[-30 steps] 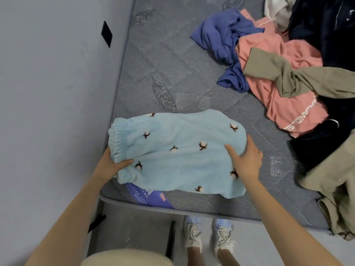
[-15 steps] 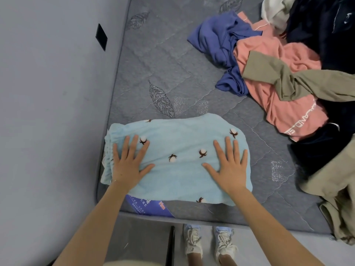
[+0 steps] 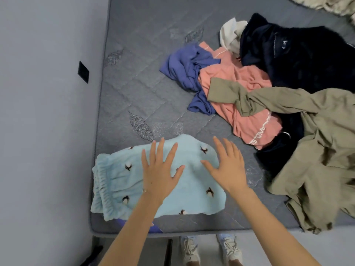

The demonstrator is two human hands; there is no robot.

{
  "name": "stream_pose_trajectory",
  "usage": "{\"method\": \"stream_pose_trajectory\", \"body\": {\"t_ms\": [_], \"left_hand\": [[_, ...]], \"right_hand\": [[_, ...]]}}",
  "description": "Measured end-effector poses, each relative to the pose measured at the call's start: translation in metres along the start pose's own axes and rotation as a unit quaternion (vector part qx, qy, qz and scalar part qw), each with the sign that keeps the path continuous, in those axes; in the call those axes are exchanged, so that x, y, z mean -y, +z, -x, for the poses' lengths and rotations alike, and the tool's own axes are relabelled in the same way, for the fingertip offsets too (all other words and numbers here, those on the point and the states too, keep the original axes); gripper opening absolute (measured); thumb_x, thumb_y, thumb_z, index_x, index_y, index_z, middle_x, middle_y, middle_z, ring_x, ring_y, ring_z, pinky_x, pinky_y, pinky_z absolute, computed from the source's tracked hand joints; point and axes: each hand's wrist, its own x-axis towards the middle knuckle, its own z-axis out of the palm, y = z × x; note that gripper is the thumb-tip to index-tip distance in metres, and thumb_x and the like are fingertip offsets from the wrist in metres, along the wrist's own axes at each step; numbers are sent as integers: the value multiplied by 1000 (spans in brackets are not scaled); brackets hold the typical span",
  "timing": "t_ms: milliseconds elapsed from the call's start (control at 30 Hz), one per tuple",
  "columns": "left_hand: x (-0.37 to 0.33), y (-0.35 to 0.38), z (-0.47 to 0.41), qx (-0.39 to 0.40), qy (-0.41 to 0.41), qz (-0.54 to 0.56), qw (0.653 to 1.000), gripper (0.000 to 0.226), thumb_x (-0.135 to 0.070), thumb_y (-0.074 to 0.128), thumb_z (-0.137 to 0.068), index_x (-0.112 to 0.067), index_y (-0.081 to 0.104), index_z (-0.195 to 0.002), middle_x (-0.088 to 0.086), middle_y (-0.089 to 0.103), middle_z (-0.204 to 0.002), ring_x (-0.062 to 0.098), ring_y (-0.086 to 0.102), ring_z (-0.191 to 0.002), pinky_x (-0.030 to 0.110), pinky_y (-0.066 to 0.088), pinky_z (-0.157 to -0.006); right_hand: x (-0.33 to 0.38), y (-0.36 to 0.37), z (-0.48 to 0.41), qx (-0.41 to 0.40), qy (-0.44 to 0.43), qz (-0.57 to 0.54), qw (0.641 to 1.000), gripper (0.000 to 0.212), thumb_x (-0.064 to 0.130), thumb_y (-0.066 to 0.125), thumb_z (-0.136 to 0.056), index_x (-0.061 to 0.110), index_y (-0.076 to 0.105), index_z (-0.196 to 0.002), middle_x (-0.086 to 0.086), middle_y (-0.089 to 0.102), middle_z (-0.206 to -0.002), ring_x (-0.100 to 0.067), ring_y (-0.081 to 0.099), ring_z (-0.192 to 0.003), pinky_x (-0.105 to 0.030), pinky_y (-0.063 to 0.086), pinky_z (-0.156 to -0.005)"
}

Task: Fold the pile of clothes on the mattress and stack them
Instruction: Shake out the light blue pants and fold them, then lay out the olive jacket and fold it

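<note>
A folded light-blue fleece garment (image 3: 119, 181) with small dark flower prints lies at the near left corner of the grey mattress (image 3: 134, 83). My left hand (image 3: 160, 169) is over its middle with fingers straight and spread. My right hand (image 3: 227, 166) is spread flat over its right part. Whether the palms touch the fabric I cannot tell. The unfolded pile lies to the right: a blue garment (image 3: 184, 68), a salmon-pink shirt (image 3: 247, 120), an olive garment (image 3: 317, 150) and a black fleece (image 3: 299, 56).
A grey wall (image 3: 44, 112) with a small black plate (image 3: 83, 72) runs along the mattress's left side. A cream cloth (image 3: 230, 33) peeks from under the black fleece. My shoes (image 3: 209, 250) stand on the floor just below the mattress's front edge.
My hands let go of the blue garment's ends and spread flat on it. Both then slid up and toward the right, and the view lifted to show more of the pile.
</note>
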Motion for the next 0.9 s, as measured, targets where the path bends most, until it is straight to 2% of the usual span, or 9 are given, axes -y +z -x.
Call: {"method": "stream_pose_trajectory", "body": {"t_ms": [100, 200, 333, 467, 567, 667, 767, 900], "left_hand": [[-45, -20, -30, -10, 28, 18, 999, 57, -57, 40, -89, -25, 52, -135, 13, 39, -148, 34, 35, -137, 58, 23, -110], [-89, -30, -64, 6, 50, -7, 999, 59, -55, 41, -87, -23, 52, -136, 13, 45, -145, 35, 40, -135, 61, 30, -105], [-151, -27, -102, 35, 30, -15, 999, 65, -59, 39, -86, -24, 49, -139, 12, 50, -141, 35, 44, -132, 62, 33, -104], [-215, -21, -121, 74, 4, -8, 997, 70, -63, 35, -84, -22, 47, -140, 11, 50, -141, 36, 44, -132, 64, 30, -103], [-263, -22, -135, 87, -7, 6, 996, 72, -63, 34, -83, -18, 50, -137, 15, 50, -140, 38, 43, -132, 65, 29, -103], [-310, -27, -151, 97, -8, 23, 995, 70, -59, 36, -83, -16, 52, -136, 19, 54, -135, 39, 48, -127, 66, 31, -100], [-347, -30, -169, 115, 2, 21, 993, 68, -57, 37, -83, -17, 50, -137, 16, 54, -135, 38, 48, -127, 64, 35, -99], [-383, -23, -193, 117, 33, 42, 992, 71, -59, 37, -82, -28, 28, -145, 15, 44, -144, 38, 36, -136, 63, 26, -106]], "right_hand": [[-25, -40, -11, -28, 13, 5, 1000, 89, 75, 30, -77, 23, 32, -149, -12, 37, -150, -33, 27, -142, -50, 23, -114], [-62, -80, -27, -30, 27, 16, 999, 88, 72, 34, -77, 17, 40, -145, -15, 37, -150, -38, 31, -139, -53, 30, -109], [-119, -126, -52, -31, 17, 26, 999, 84, 66, 44, -77, 16, 41, -144, -13, 40, -149, -38, 35, -136, -54, 39, -103], [-171, -171, -64, -45, 29, 28, 998, 86, 58, 63, -76, 22, 34, -149, -7, 30, -155, -32, 22, -144, -50, 28, -111], [-208, -203, -68, -38, 46, 17, 998, 86, 62, 54, -76, 28, 29, -150, -7, 25, -157, -30, 17, -146, -48, 23, -113], [-245, -234, -71, -29, 73, 13, 997, 89, 74, 36, -74, 33, 20, -152, -5, 19, -160, -28, 12, -147, -47, 21, -114], [-277, -258, -70, -24, 109, 1, 994, 88, 74, 41, -79, 36, 12, -153, -2, 10, -161, -25, 5, -148, -46, 16, -116], [-318, -285, -66, -37, 151, 4, 988, 95, 81, 24, -70, 36, 8, -153, -3, 8, -162, -25, 3, -149, -47, 12, -118]]}}
